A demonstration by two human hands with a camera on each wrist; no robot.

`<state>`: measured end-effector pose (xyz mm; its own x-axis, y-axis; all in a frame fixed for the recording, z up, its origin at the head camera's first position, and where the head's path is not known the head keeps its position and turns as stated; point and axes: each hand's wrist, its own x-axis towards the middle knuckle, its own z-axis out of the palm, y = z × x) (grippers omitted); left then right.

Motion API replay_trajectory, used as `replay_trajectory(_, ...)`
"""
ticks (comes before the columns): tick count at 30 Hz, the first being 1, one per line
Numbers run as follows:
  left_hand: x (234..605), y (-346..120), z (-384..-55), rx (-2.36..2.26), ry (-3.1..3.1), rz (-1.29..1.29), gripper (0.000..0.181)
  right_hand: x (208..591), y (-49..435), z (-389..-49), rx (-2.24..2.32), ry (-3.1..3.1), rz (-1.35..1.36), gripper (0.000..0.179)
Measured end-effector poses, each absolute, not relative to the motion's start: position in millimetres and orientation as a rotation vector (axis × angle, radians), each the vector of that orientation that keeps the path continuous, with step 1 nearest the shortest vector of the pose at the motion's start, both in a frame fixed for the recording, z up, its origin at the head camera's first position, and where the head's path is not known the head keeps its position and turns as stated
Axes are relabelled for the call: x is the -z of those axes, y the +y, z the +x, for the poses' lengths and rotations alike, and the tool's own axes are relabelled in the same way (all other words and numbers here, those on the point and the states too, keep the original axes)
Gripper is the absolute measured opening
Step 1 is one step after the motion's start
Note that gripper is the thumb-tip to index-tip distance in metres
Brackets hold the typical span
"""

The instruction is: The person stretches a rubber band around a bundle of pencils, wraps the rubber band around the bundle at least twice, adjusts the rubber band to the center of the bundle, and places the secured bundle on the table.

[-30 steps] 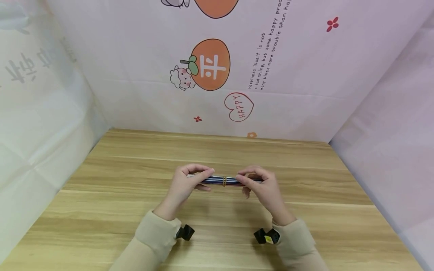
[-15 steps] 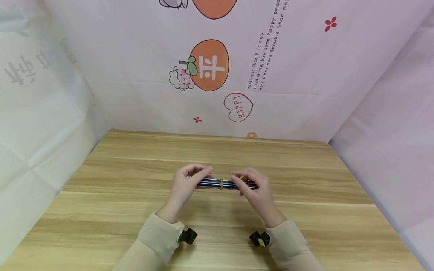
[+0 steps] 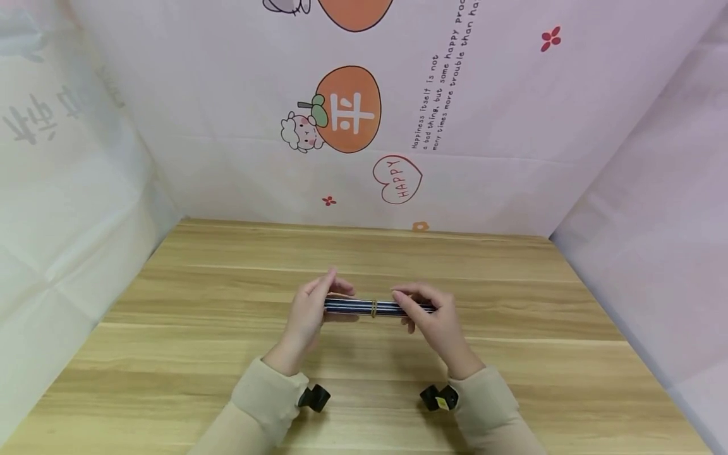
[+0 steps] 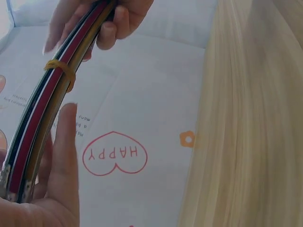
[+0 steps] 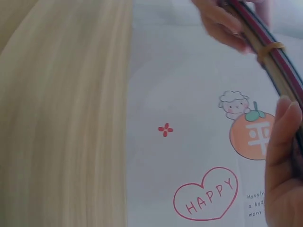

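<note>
A bundle of slim pencil-like sticks [image 3: 349, 306], striped in dark blue, red and gold, is held level above the table. A yellow rubber band [image 3: 373, 308] goes round its middle. My right hand [image 3: 435, 319] grips the right end, thumb on the near side and fingers beyond. At the other end, the palm of my left hand [image 3: 307, 313] meets the tips, its thumb lifted off and its fingers stretched loosely alongside. The left wrist view shows silvery ends [image 4: 19, 189] against that palm. The bundle's right tips are hidden in the right hand.
Beneath the hands lies a wood-grain table [image 3: 227, 379]. A white printed cloth [image 3: 256, 183] hangs as a wall behind it, with further cloth walls at left and right. A small black device [image 3: 315, 398] sits at the left cuff, another [image 3: 439, 398] at the right.
My left thumb has lifted off the bundle and those fingers have straightened, the palm now against the tips. The right hand shifted left, then slightly back right, keeping its grip.
</note>
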<state>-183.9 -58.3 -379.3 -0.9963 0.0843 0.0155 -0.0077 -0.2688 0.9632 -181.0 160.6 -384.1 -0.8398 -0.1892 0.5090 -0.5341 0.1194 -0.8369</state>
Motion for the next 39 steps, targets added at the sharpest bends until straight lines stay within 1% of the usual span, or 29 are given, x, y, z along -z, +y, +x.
replay_trajectory(3, 375.6, -64.4, -184.0, -2.371, 1.82, 0.158, 0.059, 378.6, 167.0, -183.0, -1.97, -2.159, 0.664, 0.016)
replay_trajectory(6, 374.0, -71.4, -185.9, -2.266, 1.819, 0.197, 0.062, 376.8, 174.0, -186.3, -2.118, -2.161, 0.667, 0.017)
replay_trajectory(8, 374.1, -75.2, -187.7, -2.215, 1.835, 0.201, 0.056, 377.1, 178.2, -188.2, -2.189, -2.169, 0.659, 0.02)
replay_trajectory(12, 376.3, -81.8, -191.5, -2.141, 1.904, 0.214, 0.035, 378.9, 184.7, -190.8, -2.277, -2.157, 0.61, 0.026)
replay_trajectory(13, 377.1, -83.2, -192.3, -2.132, 1.918, 0.21, 0.034, 379.2, 185.7, -191.5, -2.286, -2.152, 0.595, 0.026)
replay_trajectory(17, 379.6, -88.0, -195.3, -2.098, 1.985, 0.215, 0.045, 380.7, 188.7, -194.8, -2.295, -2.171, 0.518, 0.026)
replay_trajectory(25, 382.6, -93.9, -199.8, -2.142, 2.076, 0.18, 0.045, 385.2, 191.9, -201.3, -2.256, -2.227, 0.373, 0.027)
replay_trajectory(33, 390.2, -89.9, -202.1, -2.078, 2.158, 0.319, 0.04, 392.3, 186.2, -204.2, -2.339, -2.079, 0.422, 0.027)
replay_trajectory(36, 392.6, -86.8, -201.9, -2.045, 2.186, 0.375, 0.039, 393.8, 182.6, -203.3, -2.335, -2.054, 0.436, 0.025)
replay_trajectory(39, 394.2, -83.1, -201.5, -2.05, 2.174, 0.393, 0.039, 394.8, 179.0, -202.0, -2.284, -2.102, 0.416, 0.027)
